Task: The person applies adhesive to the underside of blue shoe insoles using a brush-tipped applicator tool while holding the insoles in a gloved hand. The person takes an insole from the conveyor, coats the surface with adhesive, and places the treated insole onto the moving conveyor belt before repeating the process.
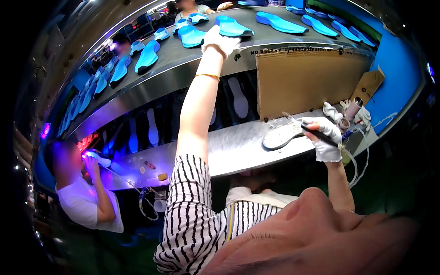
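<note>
My left hand (221,42), in a white glove, stretches out to the belt (247,42). Its fingers close on the near edge of a blue shoe sole (233,26); the glove partly hides the grip. Another blue sole (190,36) lies just left of that hand. My right hand (326,137), in a white glove with bare fingertips, grips a black-handled brush (323,136). The brush tip is over a pale shoe sole with a dark rim (280,135), which lies flat on the metal bench (229,153).
More blue soles (280,23) line the raised belt. A cardboard sheet (307,85) stands behind the bench. Cups (354,109), gloves and white hoses (365,153) sit at the right. A co-worker (87,192) holds a sole under purple light at left. Further soles (238,97) lie below the belt.
</note>
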Available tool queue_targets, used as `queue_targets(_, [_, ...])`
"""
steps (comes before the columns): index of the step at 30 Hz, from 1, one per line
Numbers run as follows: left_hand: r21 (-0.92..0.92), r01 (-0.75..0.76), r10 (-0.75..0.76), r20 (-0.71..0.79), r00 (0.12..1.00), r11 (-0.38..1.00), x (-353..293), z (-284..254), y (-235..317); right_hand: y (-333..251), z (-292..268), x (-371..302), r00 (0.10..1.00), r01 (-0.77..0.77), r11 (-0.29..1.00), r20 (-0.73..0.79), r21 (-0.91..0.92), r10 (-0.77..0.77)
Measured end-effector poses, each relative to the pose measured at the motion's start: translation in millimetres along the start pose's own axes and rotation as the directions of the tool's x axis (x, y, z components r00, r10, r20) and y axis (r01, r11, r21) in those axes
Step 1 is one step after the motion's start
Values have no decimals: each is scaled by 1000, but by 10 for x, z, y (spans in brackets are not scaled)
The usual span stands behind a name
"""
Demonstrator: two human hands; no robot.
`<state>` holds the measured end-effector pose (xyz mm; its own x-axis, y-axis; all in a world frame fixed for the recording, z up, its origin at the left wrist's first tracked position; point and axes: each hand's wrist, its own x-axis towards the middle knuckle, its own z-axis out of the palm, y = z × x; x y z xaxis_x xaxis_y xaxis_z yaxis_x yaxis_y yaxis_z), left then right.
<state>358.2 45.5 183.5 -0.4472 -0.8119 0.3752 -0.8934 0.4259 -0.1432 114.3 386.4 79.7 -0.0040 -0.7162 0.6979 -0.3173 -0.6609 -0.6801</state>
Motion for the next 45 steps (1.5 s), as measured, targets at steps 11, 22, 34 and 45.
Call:
queue_targets(11, [-132,395,-416,-226,881,909,-618,-36,-712,301,304,-78,993,-74,996,93,53,69])
queue_targets(22, [-579,-517,-413,-814,408,630,-2393,-846,-247,500,125,-258,952,-286,958,122,16,282])
queue_targets(34, [-314,30,49,-54,997,-949,-3166,215,526,315,467,-392,880,-475,801,178,366,440])
queue_targets(45, [-462,154,19,282,959,-873,-3412,887,1589,140,873,-134,979,-31,995,202,92,11])
